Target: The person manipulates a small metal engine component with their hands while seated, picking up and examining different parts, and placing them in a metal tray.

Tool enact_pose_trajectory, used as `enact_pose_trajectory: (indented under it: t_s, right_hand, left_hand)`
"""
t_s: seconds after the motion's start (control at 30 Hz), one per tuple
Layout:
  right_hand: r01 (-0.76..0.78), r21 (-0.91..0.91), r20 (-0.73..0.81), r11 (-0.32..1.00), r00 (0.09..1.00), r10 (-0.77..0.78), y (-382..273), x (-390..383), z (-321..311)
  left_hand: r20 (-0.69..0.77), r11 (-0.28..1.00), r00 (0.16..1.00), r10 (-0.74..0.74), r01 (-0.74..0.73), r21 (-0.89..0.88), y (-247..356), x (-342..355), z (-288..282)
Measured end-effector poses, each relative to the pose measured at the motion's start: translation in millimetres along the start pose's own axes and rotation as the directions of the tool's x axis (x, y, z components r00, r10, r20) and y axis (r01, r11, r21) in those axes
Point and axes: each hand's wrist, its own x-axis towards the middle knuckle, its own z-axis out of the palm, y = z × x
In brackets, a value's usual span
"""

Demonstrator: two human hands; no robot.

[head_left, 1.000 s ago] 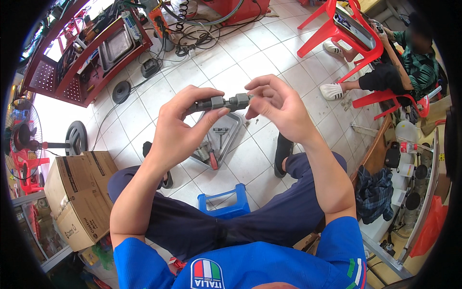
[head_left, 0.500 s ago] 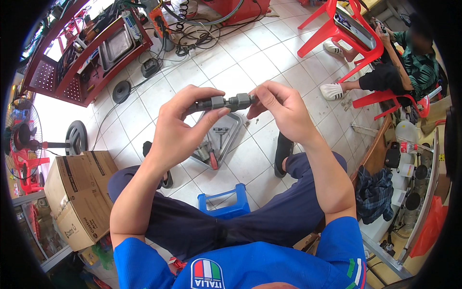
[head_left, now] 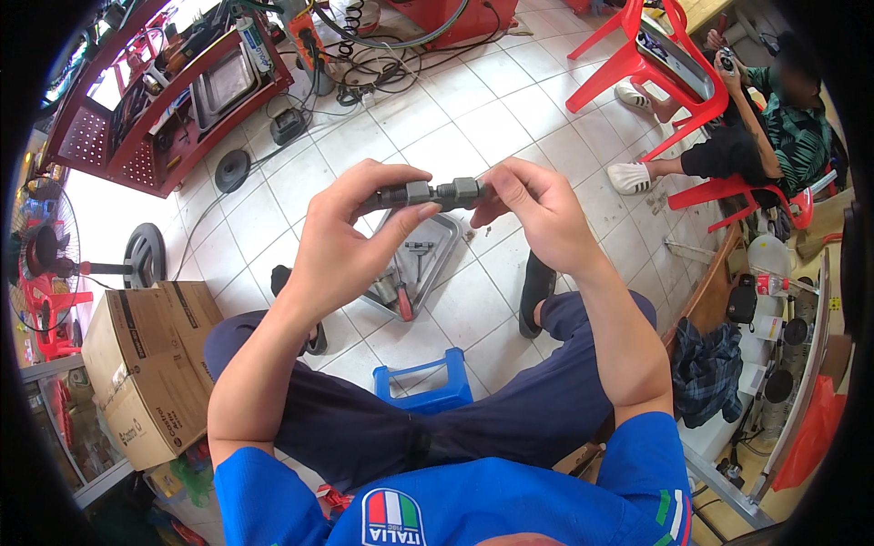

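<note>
A dark steel threaded tool with two hex sections (head_left: 417, 192) is held level in front of me. My left hand (head_left: 350, 241) is closed around its left end, thumb below it and fingers over it. My right hand (head_left: 546, 217) pinches the right end with thumb and bent fingers, which hide that tip. Below, on the tiles between my feet, lies a metal tray (head_left: 437, 268) holding a red-handled screwdriver (head_left: 403, 300), a small T-shaped tool (head_left: 418, 259) and other metal pieces partly hidden by my left hand.
A blue plastic stool (head_left: 423, 396) is between my legs. Cardboard boxes (head_left: 137, 364) and a fan (head_left: 50, 259) stand left, a red tool cart (head_left: 114, 146) upper left with cables (head_left: 364, 68) nearby. A co-worker (head_left: 774, 127) sits among red chairs (head_left: 619, 55) at right, near a cluttered shelf (head_left: 765, 337).
My right fingers, more spread a second ago, have closed onto the tool's right end. Both hands and the tool sit very slightly further right in the picture.
</note>
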Motion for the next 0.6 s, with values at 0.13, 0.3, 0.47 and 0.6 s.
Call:
enact_pose_trajectory:
  t_s: [0.13,0.3,0.47,0.6]
  right_hand:
    - [0.065,-0.002,-0.005,0.998,0.998,-0.065,-3,-3,5]
    - [0.042,0.028,-0.014,0.999,0.999,-0.042,-3,-4,7]
    - [0.079,0.008,0.015,0.997,0.997,-0.079,-1,-5,5]
    - [0.056,0.058,0.051,0.997,0.997,-0.059,-1,-5,14]
  left_hand:
    - [-0.002,1.0,1.0,0.011,-0.011,0.008,0,0,-1]
    - [0.002,1.0,1.0,-0.013,0.013,0.001,2,0,1]
    - [-0.008,0.999,1.0,-0.001,0.001,-0.034,1,0,3]
    - [0.075,1.0,0.997,-0.012,0.011,0.012,1,0,0]
